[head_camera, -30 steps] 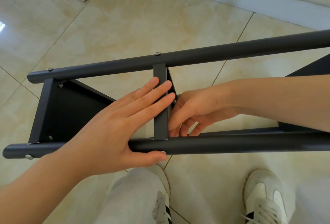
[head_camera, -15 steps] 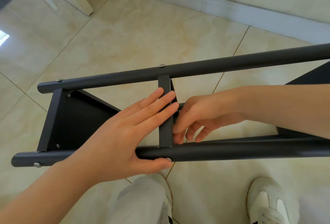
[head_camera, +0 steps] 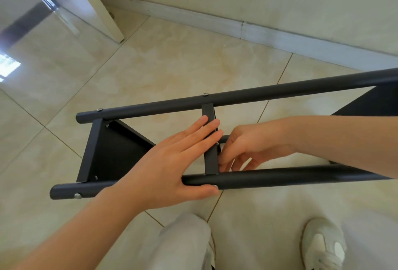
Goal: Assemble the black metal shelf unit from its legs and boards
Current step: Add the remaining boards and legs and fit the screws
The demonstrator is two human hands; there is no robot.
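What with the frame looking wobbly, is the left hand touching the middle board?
Touching. The head view shows the left hand lying flat, fingers straight, across the middle board, thumb on the near leg.

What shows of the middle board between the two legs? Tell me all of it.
The middle board looks like matte black metal. It is seen edge-on as a narrow strip spanning from the far leg to the near leg, with a screw head on the far leg at its end. The left hand lays straight fingers across its edge. The right hand curls its fingers against its right side.
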